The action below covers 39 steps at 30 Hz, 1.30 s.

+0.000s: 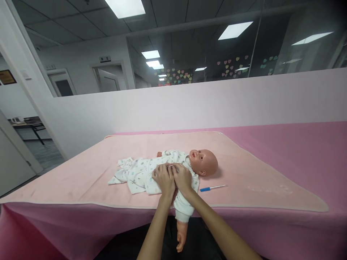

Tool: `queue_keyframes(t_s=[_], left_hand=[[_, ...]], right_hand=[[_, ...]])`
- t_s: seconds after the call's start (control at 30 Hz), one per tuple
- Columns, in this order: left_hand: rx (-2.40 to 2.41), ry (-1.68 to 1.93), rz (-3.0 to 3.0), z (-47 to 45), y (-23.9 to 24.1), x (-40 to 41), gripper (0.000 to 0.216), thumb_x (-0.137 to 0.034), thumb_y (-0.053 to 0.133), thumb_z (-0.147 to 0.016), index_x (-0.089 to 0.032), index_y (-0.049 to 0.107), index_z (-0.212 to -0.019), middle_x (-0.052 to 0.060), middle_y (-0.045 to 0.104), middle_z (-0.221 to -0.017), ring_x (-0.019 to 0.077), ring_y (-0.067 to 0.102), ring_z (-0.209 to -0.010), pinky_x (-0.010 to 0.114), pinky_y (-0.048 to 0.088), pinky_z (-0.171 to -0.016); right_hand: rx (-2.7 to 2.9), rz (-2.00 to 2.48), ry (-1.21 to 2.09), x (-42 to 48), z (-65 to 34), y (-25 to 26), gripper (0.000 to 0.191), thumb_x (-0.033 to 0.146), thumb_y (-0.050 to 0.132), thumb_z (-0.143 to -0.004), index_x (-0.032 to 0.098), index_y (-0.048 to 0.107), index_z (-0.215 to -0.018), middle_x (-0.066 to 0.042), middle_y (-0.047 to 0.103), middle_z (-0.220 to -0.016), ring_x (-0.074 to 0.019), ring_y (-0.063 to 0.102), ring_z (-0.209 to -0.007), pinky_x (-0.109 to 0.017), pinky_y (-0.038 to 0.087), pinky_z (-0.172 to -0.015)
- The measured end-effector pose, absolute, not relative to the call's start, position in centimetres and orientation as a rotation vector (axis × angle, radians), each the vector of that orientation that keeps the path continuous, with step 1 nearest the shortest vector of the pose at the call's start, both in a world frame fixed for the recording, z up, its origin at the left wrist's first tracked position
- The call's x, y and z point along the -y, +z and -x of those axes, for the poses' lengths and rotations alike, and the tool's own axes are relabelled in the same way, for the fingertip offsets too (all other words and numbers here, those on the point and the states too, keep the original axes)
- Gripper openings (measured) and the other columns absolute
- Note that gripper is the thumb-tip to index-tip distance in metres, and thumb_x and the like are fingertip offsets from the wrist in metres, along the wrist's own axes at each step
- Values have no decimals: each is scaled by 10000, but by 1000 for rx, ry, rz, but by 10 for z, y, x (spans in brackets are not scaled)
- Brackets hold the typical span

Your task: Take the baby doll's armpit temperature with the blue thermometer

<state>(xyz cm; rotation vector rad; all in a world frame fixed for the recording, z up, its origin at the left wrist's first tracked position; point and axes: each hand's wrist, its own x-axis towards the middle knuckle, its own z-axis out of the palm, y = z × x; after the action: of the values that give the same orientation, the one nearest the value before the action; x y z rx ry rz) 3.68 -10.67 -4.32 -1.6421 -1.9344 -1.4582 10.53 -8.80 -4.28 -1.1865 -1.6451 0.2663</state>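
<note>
A baby doll [204, 162] lies on its back, head to the right, in a white printed baby garment [145, 173]. My left hand [164, 177] and my right hand [182, 177] meet over the doll's chest, thumbs side by side. Both have curled fingers closed on the front of the garment; a pale edge shows between them, and most fingertips are hidden. The doll's near arm [182, 231] hangs past the table's front edge between my forearms. Right of my right hand lies a thin stick with a blue end [205, 189], perhaps a thermometer.
A peach mat [81, 173] with a pale border covers much of the table. Under it is a pink cloth [298, 151] that drapes over the front edge. A low white wall [189, 108] with glass above stands behind.
</note>
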Motion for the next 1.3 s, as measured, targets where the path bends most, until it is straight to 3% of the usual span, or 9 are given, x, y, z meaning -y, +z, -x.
queue_keyframes(t_s=[0.4,1.3], left_hand=[[1911,-1498,1625,-38,-42,108,186,-271,431,-845,-234,609,-884,10,643,-912,198,491,-952,382,233,-908],[1932,-1384,1635,-37,-45,108,232,-323,406,-873,-222,600,-952,42,633,-940,218,477,-954,385,257,-881]], right_hand=[[1660,1311,218,91,-108,-43,230,261,369,-881,207,590,-851,-15,658,-815,-146,572,-680,-229,341,-580],[1601,1307,255,87,-110,-45,211,283,391,-867,191,578,-837,-25,650,-724,-152,584,-654,-223,339,-570]])
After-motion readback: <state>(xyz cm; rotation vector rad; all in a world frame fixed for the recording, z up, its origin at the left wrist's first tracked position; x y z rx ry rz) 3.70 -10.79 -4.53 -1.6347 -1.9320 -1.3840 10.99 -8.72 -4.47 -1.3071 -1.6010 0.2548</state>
